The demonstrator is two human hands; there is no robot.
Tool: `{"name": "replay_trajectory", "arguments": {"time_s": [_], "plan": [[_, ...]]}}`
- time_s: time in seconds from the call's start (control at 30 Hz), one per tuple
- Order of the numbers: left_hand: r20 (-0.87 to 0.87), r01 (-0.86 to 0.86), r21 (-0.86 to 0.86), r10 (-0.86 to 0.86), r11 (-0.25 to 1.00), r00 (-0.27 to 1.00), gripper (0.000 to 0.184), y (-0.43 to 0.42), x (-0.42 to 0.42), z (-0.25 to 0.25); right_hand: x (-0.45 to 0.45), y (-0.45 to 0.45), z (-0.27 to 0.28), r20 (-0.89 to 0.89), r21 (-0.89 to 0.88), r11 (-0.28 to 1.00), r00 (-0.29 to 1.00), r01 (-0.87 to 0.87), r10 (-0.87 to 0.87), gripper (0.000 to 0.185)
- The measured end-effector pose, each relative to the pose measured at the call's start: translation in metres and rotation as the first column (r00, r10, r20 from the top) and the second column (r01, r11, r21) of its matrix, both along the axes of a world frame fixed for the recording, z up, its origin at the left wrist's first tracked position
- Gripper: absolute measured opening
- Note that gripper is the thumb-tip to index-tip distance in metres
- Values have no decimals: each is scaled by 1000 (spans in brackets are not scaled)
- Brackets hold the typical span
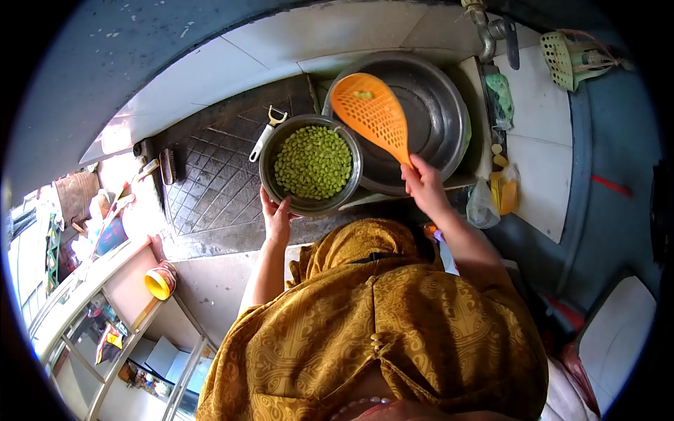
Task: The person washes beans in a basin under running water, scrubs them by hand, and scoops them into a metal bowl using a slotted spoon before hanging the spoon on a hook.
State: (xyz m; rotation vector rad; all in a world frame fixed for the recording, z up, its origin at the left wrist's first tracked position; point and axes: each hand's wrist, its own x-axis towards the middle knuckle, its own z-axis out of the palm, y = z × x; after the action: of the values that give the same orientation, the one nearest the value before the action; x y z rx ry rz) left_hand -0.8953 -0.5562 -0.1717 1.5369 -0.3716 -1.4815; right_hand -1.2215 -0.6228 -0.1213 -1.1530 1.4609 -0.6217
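Note:
My left hand grips the near-left rim of a metal bowl, its thumb on the edge. Green beans fill much of that bowl. In my right hand is the handle of an orange slotted spoon, its fingers wrapped round it. A few green beans lie on the spoon's perforated head. Beneath the spoon sits a wide metal basin, whose inside is partly covered by it. A white-handled peeler lies just left of the bowl.
The bowl stands on a dark, grooved stone slab. At the left edge of the slab lies a brush. A tap sticks out behind the basin. Plastic bags and a green scrubber lie along the right ledge.

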Motion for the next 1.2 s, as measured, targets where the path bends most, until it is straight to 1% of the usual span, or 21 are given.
{"name": "replay_trajectory", "arguments": {"time_s": [0.03, 0.07, 0.1, 0.2, 0.23, 0.27, 0.3, 0.33, 0.4, 0.47, 0.57, 0.6, 0.67, 0.7, 0.77, 0.87, 0.9, 1.0, 1.07, 1.13, 1.2], "plan": [[-8, -2, -7, 2, 1000, 1000, 70, -1, 0, 0, 9, 6, 5, -176, -283, 954, 983, -98, 48, 30], [-3, 2, -3, -2, 1000, 1000, 70, -3, -2, 1, 16, 11, 10, -354, -518, 823, 934, -233, 42, 34], [3, 7, 1, -7, 1000, 1000, 70, -6, -5, 3, 23, 14, 38, -424, -385, 877, 899, -288, 109, 42], [6, 41, -2, -41, 999, 999, 70, -9, -6, 3, 18, 22, 31, -510, -409, 866, 859, -288, 45, 37], [5, 53, -4, -53, 999, 999, 70, -8, -5, 3, 11, 19, 21, -495, -467, 857, 867, -216, -51, 29], [-1, 44, -4, -44, 999, 999, 70, -6, -4, 4, 2, 18, 12, -474, -428, 897, 873, -112, -117, 21], [-7, 34, -4, -34, 999, 999, 70, -5, -3, 6, -9, 9, 14, -536, -363, 925, 836, -108, -113, 23], [-13, 26, -5, -26, 1000, 1000, 69, -5, -2, 7, -28, 6, -7, -679, -297, 945, 727, -141, -105, 25], [-32, -4, -24, 3, 1000, 999, 69, -1, 3, 1, -59, -3, -28, -785, -46, 996, 619, -83, 15, 25], [-26, -9, -35, 8, 999, 1000, 70, 5, 11, 0, -73, -7, -49, -805, 178, 983, 567, -51, 175, 24], [-4, -21, -21, 21, 1000, 1000, 68, 13, 19, 6, -70, -3, -85, -676, 173, 982, 715, -82, 179, 25], [-4, -34, -26, 34, 999, 999, 68, 17, 22, 6, -65, -3, -94, -623, 170, 976, 753, -133, 211, 24], [8, -56, -26, 56, 998, 998, 67, 23, 28, 5, -54, 5, -108, -614, 38, 961, 752, -275, 239, 20], [11, -72, -13, 72, 997, 997, 67, 27, 30, 7, -52, 2, -106, -459, 213, 954, 840, -211, 289, 19], [28, -90, -7, 90, 996, 996, 68, 33, 33, 7, -51, -7, -104, -115, 555, 816, 957, -159, 265, 17], [30, -109, 22, 108, 994, 994, 69, 37, 33, 11, -56, -7, -99, 180, 729, 669, 983, -145, 16, 16], [29, -117, 20, 117, 993, 993, 69, 38, 33, 10, -59, -9, -94, 293, 749, 630, 955, -205, -38, 19], [30, -134, 11, 133, 991, 991, 70, 41, 33, 6, -66, -6, -90, 428, 727, 632, 897, -269, -110, 22], [37, -135, -3, 135, 991, 990, 70, 39, 33, 4, -72, -7, -85, 398, 706, 670, 911, -228, -110, 23], [21, -129, -4, 129, 992, 991, 70, 38, 32, 4, -85, -11, -79, 320, 619, 764, 947, -183, -33, 22], [2, -111, 4, 111, 994, 994, 70, 34, 29, 10, -98, -19, -61, 27, 570, 817, 996, -87, 88, 20]]}}
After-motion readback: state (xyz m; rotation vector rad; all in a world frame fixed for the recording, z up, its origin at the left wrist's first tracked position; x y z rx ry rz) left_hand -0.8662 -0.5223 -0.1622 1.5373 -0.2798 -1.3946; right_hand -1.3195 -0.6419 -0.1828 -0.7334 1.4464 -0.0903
